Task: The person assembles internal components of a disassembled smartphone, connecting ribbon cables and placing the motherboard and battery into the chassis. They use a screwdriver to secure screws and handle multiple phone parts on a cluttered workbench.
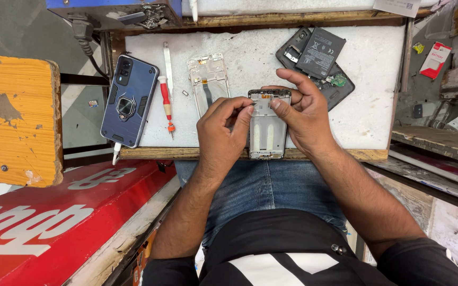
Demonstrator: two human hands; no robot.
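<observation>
A silver phone frame (266, 130) lies upright across the near edge of the white work board (367, 106). My left hand (222, 132) pinches at the frame's upper left side with thumb and fingertips. My right hand (303, 114) holds the frame's upper right edge, thumb on its face and index finger curled over the top. Just left of my hands lies a second bare phone frame (208, 79) with a ribbon cable.
A blue phone in a ring-holder case (129, 100) lies at the board's left, beside a red-handled screwdriver (165, 100) and white tweezers (167, 61). A dark phone back with its black battery (320, 53) sits at the far right. An orange wooden stool (14, 119) stands left.
</observation>
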